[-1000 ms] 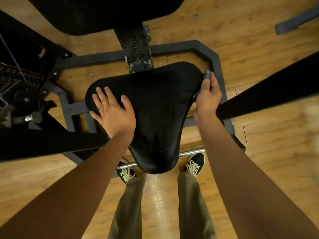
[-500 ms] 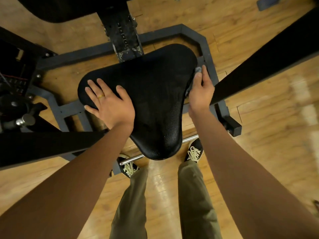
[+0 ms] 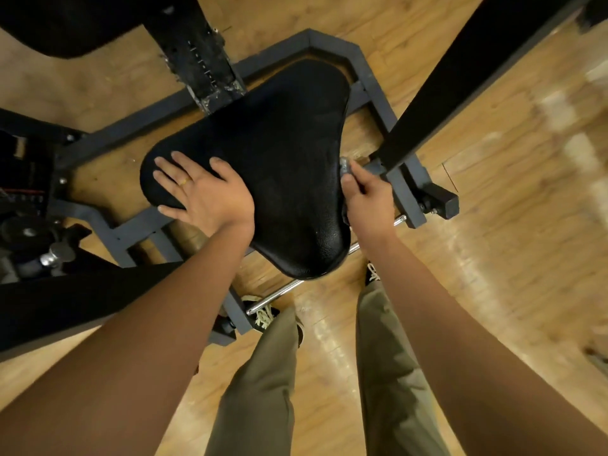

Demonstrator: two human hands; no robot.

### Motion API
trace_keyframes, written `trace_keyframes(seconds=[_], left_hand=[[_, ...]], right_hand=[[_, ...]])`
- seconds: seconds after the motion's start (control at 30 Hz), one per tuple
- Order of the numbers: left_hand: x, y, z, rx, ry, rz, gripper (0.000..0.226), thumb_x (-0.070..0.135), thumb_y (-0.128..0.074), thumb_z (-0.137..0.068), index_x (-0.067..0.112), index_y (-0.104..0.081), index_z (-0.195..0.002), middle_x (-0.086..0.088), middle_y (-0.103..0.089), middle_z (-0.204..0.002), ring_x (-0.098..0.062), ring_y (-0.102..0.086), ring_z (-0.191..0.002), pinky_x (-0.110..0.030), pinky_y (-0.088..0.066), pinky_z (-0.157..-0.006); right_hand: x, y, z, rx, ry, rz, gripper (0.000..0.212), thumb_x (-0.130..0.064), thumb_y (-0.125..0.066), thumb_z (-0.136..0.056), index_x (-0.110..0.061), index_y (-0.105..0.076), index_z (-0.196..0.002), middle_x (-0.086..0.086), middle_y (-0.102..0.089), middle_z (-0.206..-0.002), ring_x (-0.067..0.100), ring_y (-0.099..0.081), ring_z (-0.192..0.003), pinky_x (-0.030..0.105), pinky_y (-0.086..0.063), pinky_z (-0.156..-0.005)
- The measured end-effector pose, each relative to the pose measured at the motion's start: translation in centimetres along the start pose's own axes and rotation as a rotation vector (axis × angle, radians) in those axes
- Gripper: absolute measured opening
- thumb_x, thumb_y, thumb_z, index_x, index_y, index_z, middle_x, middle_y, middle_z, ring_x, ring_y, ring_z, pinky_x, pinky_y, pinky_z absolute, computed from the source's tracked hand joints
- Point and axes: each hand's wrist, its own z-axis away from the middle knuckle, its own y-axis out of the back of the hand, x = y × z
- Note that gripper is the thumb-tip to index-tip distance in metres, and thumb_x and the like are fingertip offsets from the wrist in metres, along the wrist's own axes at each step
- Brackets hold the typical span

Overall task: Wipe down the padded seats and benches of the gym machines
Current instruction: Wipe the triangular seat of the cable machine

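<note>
We are standing over the black padded seat (image 3: 286, 166), which is sitting in the middle of the view on its post, above the grey steel frame (image 3: 365, 74) and the wooden floor (image 3: 493, 258). Our left hand (image 3: 210, 195) is lying flat on the seat's left lobe, its fingers (image 3: 171, 161) straight and spread, holding nothing. Our right hand (image 3: 368, 195) is working at the seat's right edge, its fingers curled round a small grey cloth (image 3: 345, 165). Only a wad of the cloth is showing past the fingertips, and we cannot tell how much of it is touching the side of the pad.

We are judging the seat to be firm foam under pebbled vinyl, giving slightly under the palm, wiping easily and perhaps slick where damp. It appears fixed to the machine, so we are not treating it as something to lift, and the flat palm is serving as a brace. The cloth looks light and limp, so it probably needs bunching in the fingers and pressing against the rim, following the curve toward the narrow front tip. We are also minding our knuckles near the black arm (image 3: 460, 70) just beside them.
</note>
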Motion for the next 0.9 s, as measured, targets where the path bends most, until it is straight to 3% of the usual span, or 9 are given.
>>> trace_keyframes(seconds=[0.1,0.2,0.33,0.4,0.5,0.63,0.77,0.9], left_hand=[[-0.1,-0.1,-0.1,0.008,-0.011,0.0,0.066,0.043,-0.025,-0.101,0.013,-0.015,-0.159,-0.006,-0.004,-0.167,-0.023,0.002,-0.154,-0.062,0.001,-0.117],[-0.3,-0.4,-0.3,-0.004,-0.007,0.007,0.066,0.042,-0.025,-0.101,0.013,-0.014,-0.159,-0.006,-0.003,-0.167,-0.023,0.002,-0.154,-0.063,0.002,-0.117],[-0.1,-0.1,-0.2,-0.012,-0.008,0.007,0.065,0.041,-0.026,-0.101,0.014,-0.013,-0.159,-0.006,-0.003,-0.167,-0.023,0.003,-0.154,-0.062,0.003,-0.117],[-0.1,0.1,-0.1,-0.019,-0.013,0.011,0.065,0.04,-0.026,-0.101,0.013,-0.012,-0.159,-0.007,-0.002,-0.167,-0.023,0.004,-0.153,-0.062,0.003,-0.117],[-0.1,0.3,0.0,-0.027,-0.017,0.019,0.065,0.04,-0.025,-0.102,0.013,-0.012,-0.159,-0.007,-0.001,-0.167,-0.024,0.004,-0.153,-0.062,0.003,-0.117],[0.0,0.3,0.0,-0.036,-0.009,0.012,0.065,0.04,-0.024,-0.102,0.013,-0.01,-0.159,-0.007,0.0,-0.167,-0.023,0.006,-0.153,-0.062,0.005,-0.117],[-0.1,0.2,-0.1,-0.038,-0.015,0.013,0.065,0.04,-0.024,-0.101,0.013,-0.01,-0.159,-0.007,0.001,-0.167,-0.024,0.006,-0.153,-0.062,0.005,-0.117],[-0.1,0.4,0.0,-0.045,-0.021,0.018,0.065,0.039,-0.024,-0.102,0.012,-0.01,-0.159,-0.008,0.001,-0.167,-0.024,0.006,-0.153,-0.062,0.005,-0.117]], right_hand=[[-0.5,-1.5,-2.8,0.086,-0.041,-0.051,0.04,-0.028,-0.051,-0.102,-0.023,-0.054,-0.142,-0.009,-0.059,-0.14,0.009,-0.05,-0.132,0.04,-0.039,-0.115],[-0.2,-1.7,-2.1,0.074,-0.024,-0.092,0.038,-0.026,-0.051,-0.102,-0.024,-0.057,-0.14,-0.009,-0.062,-0.135,0.008,-0.054,-0.128,0.04,-0.041,-0.113],[1.4,0.8,3.5,0.002,0.006,-0.014,0.036,-0.021,-0.052,-0.103,-0.028,-0.06,-0.136,-0.016,-0.066,-0.126,-0.004,-0.057,-0.118,0.028,-0.046,-0.106],[2.5,1.5,6.9,0.017,0.056,0.03,0.036,-0.019,-0.053,-0.102,-0.032,-0.059,-0.135,-0.023,-0.066,-0.118,-0.01,-0.058,-0.112,0.025,-0.048,-0.102],[3.3,1.0,7.8,0.102,0.098,0.063,0.037,-0.022,-0.053,-0.102,-0.023,-0.057,-0.14,-0.031,-0.06,-0.121,-0.011,-0.053,-0.117,0.027,-0.045,-0.107],[2.9,-0.6,4.7,0.193,0.1,0.066,0.037,-0.025,-0.053,-0.101,-0.021,-0.061,-0.137,-0.012,-0.065,-0.129,0.004,-0.057,-0.123,0.039,-0.045,-0.108],[3.3,-2.2,7.9,0.291,0.438,0.37,0.034,-0.01,-0.055,-0.1,-0.013,-0.063,-0.133,0.001,-0.059,-0.14,0.018,-0.052,-0.133,0.035,-0.041,-0.113],[6.6,-1.4,11.1,0.043,0.758,0.686,0.051,0.011,-0.066,-0.084,-0.008,-0.064,-0.131,0.005,-0.057,-0.142,0.035,-0.043,-0.139,0.046,-0.042,-0.112]])
